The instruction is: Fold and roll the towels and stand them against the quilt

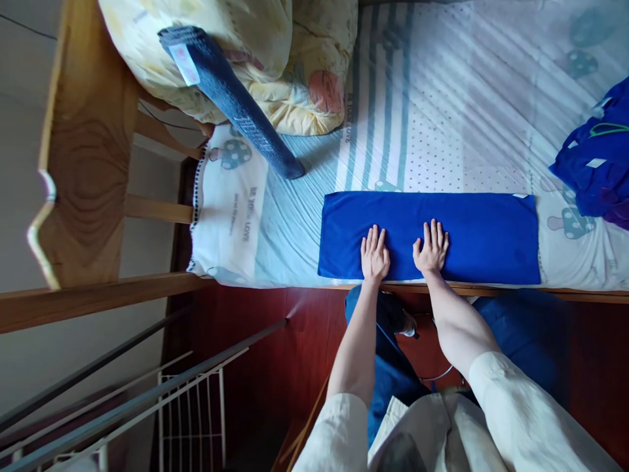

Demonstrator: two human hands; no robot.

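Observation:
A blue cloth (484,239), folded into a long flat rectangle, lies along the near edge of the bed. A small white tag shows at its far right corner. My left hand (375,254) rests flat on the cloth left of its middle, fingers stretched out. To the right of it, my right hand (432,248) also lies flat on the cloth, with its thumb spread away from the fingers. Neither hand grasps anything.
The bed sheet (442,144) has stripes, dots and mushroom prints. A rolled dark blue cloth (240,108) leans against a yellow quilt (314,59). Rumpled blue fabric (602,154) lies at the right. A wooden headboard (88,144) and a metal rack (191,416) stand at left.

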